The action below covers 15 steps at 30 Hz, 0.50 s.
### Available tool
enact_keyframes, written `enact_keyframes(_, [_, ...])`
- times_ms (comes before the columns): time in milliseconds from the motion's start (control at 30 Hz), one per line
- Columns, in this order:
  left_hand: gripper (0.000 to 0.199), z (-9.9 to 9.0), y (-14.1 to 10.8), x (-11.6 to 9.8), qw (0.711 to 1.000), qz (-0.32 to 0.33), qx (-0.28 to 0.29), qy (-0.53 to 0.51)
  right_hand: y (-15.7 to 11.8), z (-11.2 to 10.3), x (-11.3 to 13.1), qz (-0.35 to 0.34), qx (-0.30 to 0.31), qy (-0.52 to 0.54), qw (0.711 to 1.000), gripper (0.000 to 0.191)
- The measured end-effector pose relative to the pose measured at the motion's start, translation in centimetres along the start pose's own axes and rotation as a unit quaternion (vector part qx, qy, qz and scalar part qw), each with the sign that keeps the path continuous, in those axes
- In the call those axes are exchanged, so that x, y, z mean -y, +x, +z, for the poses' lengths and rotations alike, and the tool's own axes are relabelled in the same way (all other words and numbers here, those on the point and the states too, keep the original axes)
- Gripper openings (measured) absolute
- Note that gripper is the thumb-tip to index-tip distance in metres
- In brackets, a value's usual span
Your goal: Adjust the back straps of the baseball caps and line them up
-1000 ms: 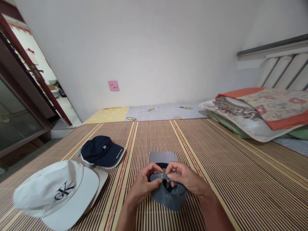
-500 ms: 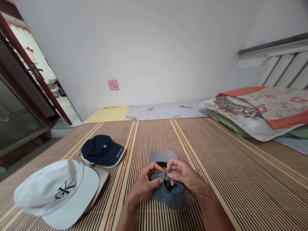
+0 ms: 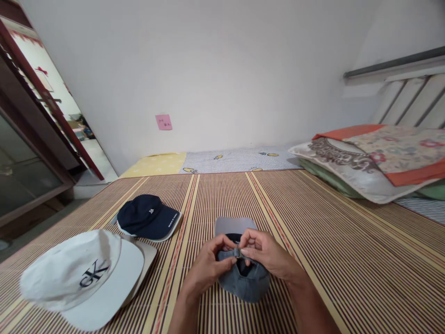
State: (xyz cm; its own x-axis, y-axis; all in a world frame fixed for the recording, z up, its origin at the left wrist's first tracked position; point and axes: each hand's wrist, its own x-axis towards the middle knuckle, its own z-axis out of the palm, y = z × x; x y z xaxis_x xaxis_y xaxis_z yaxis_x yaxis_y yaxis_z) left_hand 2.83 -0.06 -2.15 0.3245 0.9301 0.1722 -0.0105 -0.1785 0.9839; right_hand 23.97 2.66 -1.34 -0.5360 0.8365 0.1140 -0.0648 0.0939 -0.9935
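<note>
A grey-blue cap (image 3: pixel 243 284) lies on the striped mat with its brim pointing away and its back strap towards me. My left hand (image 3: pixel 212 263) pinches the left part of the strap, beside a small metal buckle (image 3: pixel 237 253). From the right, my right hand (image 3: pixel 266 254) grips the strap close to the buckle, thumb and fingers together. The strap end between my fingertips is mostly hidden.
To the left lie a white cap (image 3: pixel 83 273) with black letters, resting over a beige brim (image 3: pixel 144 264), and a navy cap (image 3: pixel 148 217). Pillows (image 3: pixel 361 171) sit at the right rear of the striped mat (image 3: pixel 222 195). A wall (image 3: pixel 222 74) stands behind.
</note>
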Motion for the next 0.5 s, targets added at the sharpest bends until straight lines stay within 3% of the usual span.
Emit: enact_keyframes(500, [0.021,0.42,0.33,0.3,1.0,-0.002,-0.026,-0.017,0.13,0.83,0.61,0.01,-0.039,-0.01,0.999,0.021])
